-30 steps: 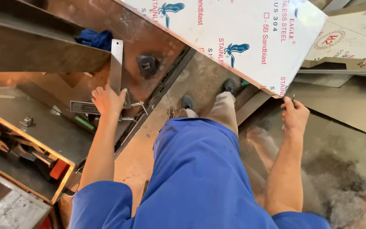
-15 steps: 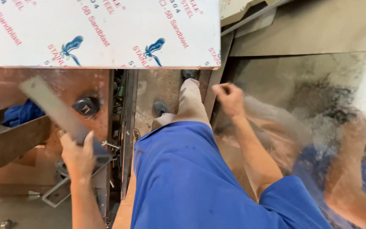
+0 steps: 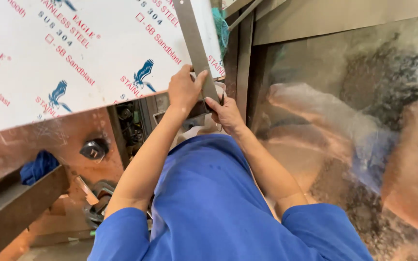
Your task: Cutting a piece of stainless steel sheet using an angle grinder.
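Note:
A grey metal square ruler (image 3: 192, 38) stands nearly upright in front of me, its long blade running up across a white film-covered steel sheet (image 3: 73, 53). My left hand (image 3: 184, 89) grips the blade near its lower end. My right hand (image 3: 226, 112) holds the dark base of the ruler just below and to the right. Both arms reach forward over my blue-clothed lap (image 3: 209, 203).
A reflective metal sheet (image 3: 354, 125) fills the right side, mirroring my arm and clothes. At the left lie a rusty brown plate (image 3: 49, 140) with a black knob (image 3: 93, 150), a blue rag (image 3: 37, 166), a dark steel beam (image 3: 10, 208) and a clamp (image 3: 95, 203).
My left hand carried the metal ruler from the left up to the middle. My right hand left the sheet's edge and joined it on the ruler. The view shifted left.

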